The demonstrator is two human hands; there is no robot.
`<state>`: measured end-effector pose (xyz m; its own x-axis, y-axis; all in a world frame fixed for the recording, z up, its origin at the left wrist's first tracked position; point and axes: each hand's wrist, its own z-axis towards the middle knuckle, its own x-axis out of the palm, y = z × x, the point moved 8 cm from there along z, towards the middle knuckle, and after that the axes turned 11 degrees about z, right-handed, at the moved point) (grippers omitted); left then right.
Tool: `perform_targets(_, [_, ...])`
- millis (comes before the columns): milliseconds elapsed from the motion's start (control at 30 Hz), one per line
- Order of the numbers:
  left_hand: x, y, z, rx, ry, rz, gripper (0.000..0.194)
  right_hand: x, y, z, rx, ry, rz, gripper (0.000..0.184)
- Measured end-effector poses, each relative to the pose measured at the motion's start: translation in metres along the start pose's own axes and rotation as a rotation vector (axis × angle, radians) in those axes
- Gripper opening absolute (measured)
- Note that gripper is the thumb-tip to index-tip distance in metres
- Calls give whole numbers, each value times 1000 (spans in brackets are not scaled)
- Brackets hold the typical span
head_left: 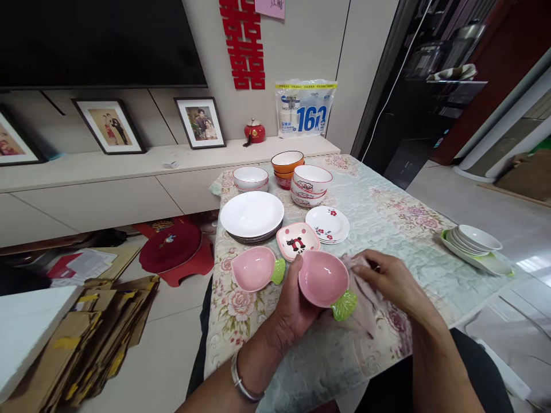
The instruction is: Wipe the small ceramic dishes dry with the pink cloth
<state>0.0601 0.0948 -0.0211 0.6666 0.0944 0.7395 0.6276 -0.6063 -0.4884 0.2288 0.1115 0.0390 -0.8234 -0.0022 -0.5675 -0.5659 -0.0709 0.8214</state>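
Note:
A pink bowl with a green leaf-shaped handle [323,278] is held up over the table by my left hand [293,310], thumb on its rim. My right hand [387,278] pinches a pale pinkish cloth [363,301] at the bowl's right side; the cloth hangs down behind the leaf handle. A matching pink bowl [253,268] rests on the table to the left. Just beyond the held bowl lies a square pink-rimmed dish with a cat picture [297,241]. Beside it stands a small stack of white plates with red flowers [328,223].
Large white plates [252,213] are stacked at the table's left edge. Behind them stand white bowls [250,176], orange bowls [287,162] and red-rimmed bowls [310,182]. Small bowls on a long dish [473,241] sit near the right edge. A red stool [172,249] and flattened cardboard [99,338] are leftward.

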Motion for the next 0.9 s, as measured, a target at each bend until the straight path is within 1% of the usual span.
perform_targets(67, [-3,2,1,-14,-13,41,45,-25,2,-6,-1,-224,97,21])
perform_targets(133, [-3,3,2,-5,3,78,46,-43,11,-16,-62,-437,203,23])
perform_targets(167, [-1,3,2,6,25,93,47,-48,18,-22,-109,-531,237,23])
perform_targets(233, [3,3,2,28,85,121,50,-50,34,-34,-214,-685,228,20])
perform_targets(267, [5,4,2,30,112,135,52,-47,42,-37,-256,-724,193,18])
perform_targets(300, [7,5,1,28,137,147,53,-41,50,-38,-293,-724,146,15])
perform_targets(333, [10,6,1,29,159,155,54,-34,58,-36,-324,-691,91,13])
perform_targets(367, [12,6,0,37,180,157,54,-24,63,-32,-348,-622,38,12])
perform_targets(433, [16,3,-1,71,209,151,54,-2,69,-22,-360,-418,-44,13])
perform_targets(500, [19,1,-1,100,223,145,52,17,68,-15,-324,-203,-82,15])
perform_targets(567, [20,-2,-1,123,227,142,50,30,65,-13,-274,-41,-85,24])
perform_targets(633, [21,-3,-1,133,238,150,49,40,66,-15,-243,71,-80,35])
perform_targets(667, [21,-3,-1,137,242,162,48,45,67,-16,-232,119,-82,38])
perform_targets(733, [20,-2,-2,138,242,195,46,55,68,-18,-200,175,-108,38])
perform_targets(833, [17,-3,-3,166,229,222,41,61,70,-18,-147,160,-140,34])
perform_targets(900, [16,-3,-4,183,223,219,41,62,73,-17,-156,181,-70,31])
